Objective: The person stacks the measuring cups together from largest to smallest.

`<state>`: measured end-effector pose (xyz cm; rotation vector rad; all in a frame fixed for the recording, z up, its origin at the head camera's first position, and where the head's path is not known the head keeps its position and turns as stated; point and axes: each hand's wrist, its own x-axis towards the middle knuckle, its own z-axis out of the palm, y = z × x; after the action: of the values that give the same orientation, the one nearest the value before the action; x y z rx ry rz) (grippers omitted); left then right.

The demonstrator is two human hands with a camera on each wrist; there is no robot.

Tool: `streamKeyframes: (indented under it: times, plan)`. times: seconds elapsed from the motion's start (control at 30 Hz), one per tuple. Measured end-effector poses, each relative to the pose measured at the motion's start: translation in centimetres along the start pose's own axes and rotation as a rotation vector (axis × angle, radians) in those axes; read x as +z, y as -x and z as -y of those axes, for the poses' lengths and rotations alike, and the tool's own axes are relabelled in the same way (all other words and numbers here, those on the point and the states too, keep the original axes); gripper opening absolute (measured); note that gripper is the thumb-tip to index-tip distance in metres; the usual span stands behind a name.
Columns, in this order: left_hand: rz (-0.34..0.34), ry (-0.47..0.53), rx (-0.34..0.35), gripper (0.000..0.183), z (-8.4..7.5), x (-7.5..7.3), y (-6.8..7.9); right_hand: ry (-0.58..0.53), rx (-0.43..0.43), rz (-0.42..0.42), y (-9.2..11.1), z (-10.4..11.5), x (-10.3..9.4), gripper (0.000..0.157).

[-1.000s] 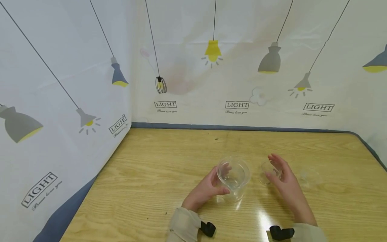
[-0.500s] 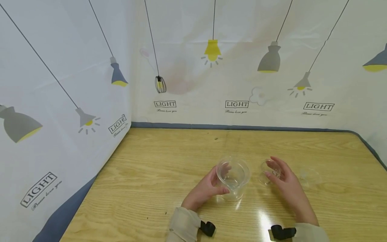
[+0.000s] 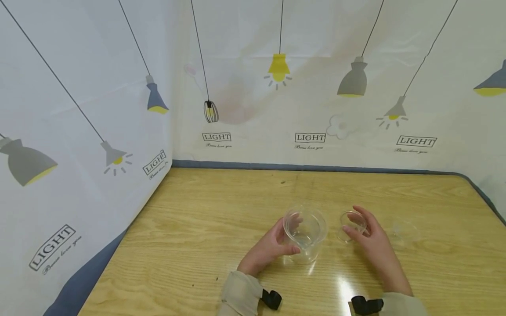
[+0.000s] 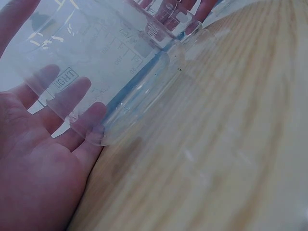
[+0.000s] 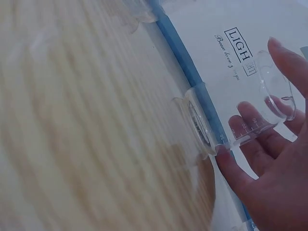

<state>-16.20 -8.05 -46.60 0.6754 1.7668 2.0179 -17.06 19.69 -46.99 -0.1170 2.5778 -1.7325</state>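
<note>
A large clear beaker (image 3: pixel 306 235) with printed measuring marks stands upright on the wooden table. My left hand (image 3: pixel 272 241) holds it from the left, thumb in front and fingers behind. In the left wrist view those fingers show through the wall of the large beaker (image 4: pixel 113 53). To its right, my right hand (image 3: pixel 373 237) holds a small clear beaker (image 3: pixel 348 226) between thumb and fingers. The right wrist view shows the small beaker (image 5: pixel 240 127) standing upright with its base at the table, also marked with a scale. The two beakers are apart.
A faint, clear round item (image 3: pixel 406 231) lies on the table (image 3: pixel 213 210) right of my right hand; its kind is hard to tell. A lamp-printed cloth (image 3: pixel 253 109) closes off the back and sides. Black wrist cameras (image 3: pixel 272 299) sit at both cuffs.
My right hand's fingers have lowered and settled around the small beaker, with the thumb slightly further left. My left hand and the large beaker have not visibly moved.
</note>
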Motion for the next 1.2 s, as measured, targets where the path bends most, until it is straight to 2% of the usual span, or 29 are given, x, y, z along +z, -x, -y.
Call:
streamKeyframes:
  times: [0.3,0.5,0.73,0.97,1.2]
  plan:
    - [-0.008,0.013,0.019,0.082,0.0,0.1,0.0,0.033,-0.006,0.022,0.0,0.3,0.1,0.071]
    - [-0.008,0.014,0.018,0.083,-0.1,0.2,0.1,-0.041,-0.024,0.107,0.3,0.0,-0.7,0.08]
    - [-0.01,0.008,-0.001,0.081,-0.2,0.2,0.0,-0.112,-0.031,0.195,0.5,-0.2,-1.4,0.079]
    - [-0.008,0.014,-0.005,0.08,0.0,0.2,0.0,-0.019,-0.015,0.179,0.7,-0.2,-1.4,0.07]
    - [-0.008,0.015,-0.015,0.08,0.1,0.1,-0.1,0.012,-0.017,0.157,0.6,-0.3,-1.2,0.07]
